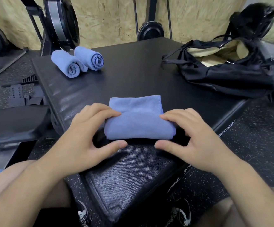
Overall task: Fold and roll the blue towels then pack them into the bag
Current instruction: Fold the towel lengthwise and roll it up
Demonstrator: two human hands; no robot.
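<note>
My left hand (pixel 87 128) and right hand (pixel 193 133) each grip an end of the half-rolled towel (pixel 137 123) on the box (pixel 133 71), close to me. Two rolled towels (pixel 77 63) lie far left, and the bag (pixel 223 76) gapes far right.

White lettering (pixel 227 128) on the black box's (pixel 133 71) right side, lower right of frame; too skewed to read.

Two rolled blue towels (pixel 70 67) (pixel 92 58), one part-rolled towel (pixel 137 122), one black bag (pixel 228 77), two hands (pixel 82 136) (pixel 196 138)
</note>
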